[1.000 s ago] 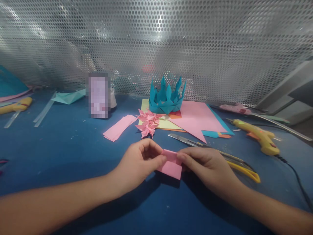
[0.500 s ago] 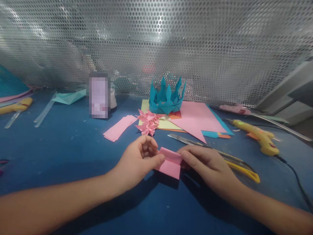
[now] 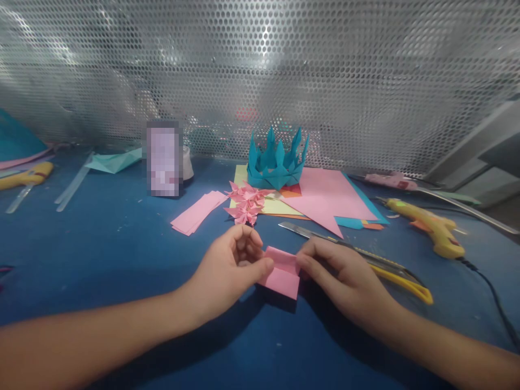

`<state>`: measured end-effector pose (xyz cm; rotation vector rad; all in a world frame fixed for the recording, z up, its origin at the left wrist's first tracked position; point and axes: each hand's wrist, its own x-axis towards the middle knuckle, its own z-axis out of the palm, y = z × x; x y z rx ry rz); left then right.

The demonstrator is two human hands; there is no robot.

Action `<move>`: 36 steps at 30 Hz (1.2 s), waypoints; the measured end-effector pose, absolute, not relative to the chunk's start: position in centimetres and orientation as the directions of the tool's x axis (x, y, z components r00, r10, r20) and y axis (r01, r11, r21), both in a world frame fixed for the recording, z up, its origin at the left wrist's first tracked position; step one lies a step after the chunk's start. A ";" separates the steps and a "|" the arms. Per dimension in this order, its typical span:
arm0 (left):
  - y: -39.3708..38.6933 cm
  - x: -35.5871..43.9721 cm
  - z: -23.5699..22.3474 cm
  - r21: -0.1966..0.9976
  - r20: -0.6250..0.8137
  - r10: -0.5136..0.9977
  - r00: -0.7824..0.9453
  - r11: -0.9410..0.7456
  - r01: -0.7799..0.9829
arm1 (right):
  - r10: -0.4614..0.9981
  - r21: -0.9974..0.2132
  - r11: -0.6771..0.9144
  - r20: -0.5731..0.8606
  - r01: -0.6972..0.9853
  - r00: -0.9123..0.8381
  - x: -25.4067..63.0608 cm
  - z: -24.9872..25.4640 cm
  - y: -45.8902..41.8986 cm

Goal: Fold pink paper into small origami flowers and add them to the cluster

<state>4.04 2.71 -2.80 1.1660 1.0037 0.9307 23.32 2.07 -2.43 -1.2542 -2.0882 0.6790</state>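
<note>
A small folded pink paper point(image 3: 281, 275) is held just above the blue table between both hands. My left hand point(image 3: 227, 271) pinches its left edge with thumb and curled fingers. My right hand point(image 3: 345, 273) pinches the right edge, fingers closed on it. Just beyond the hands lie small pink folded flowers point(image 3: 246, 203) and a stack of pink paper strips point(image 3: 197, 212). A teal paper crown point(image 3: 276, 162) stands behind them on coloured sheets point(image 3: 325, 200).
A yellow-handled utility knife point(image 3: 365, 257) lies right of my right hand. A yellow glue gun point(image 3: 430, 225) with its cord lies at the right. A blurred upright object point(image 3: 163, 158) stands at the back left. Perforated metal mesh point(image 3: 260, 70) walls the far side.
My left fingers have lifted and uncurled a little from the paper's top edge. My right hand has shifted slightly. The paper stays held in the same spot.
</note>
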 end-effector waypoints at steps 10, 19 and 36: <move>1.7 4.7 -2.7 0.977 -0.212 0.873 0.440 0.196 0.080 | 0.803 -0.665 0.563 0.298 0.491 -0.516 22.7 -2.4 1.0; 2.0 4.8 -2.4 0.980 -0.189 0.912 0.363 0.198 0.014 | 0.859 -0.720 0.478 0.265 0.503 -0.438 23.0 -2.3 1.5; 2.3 4.2 -2.6 0.991 -0.123 0.924 0.363 0.134 -0.006 | 0.897 -0.826 0.365 0.190 0.429 -0.398 23.3 -2.5 1.8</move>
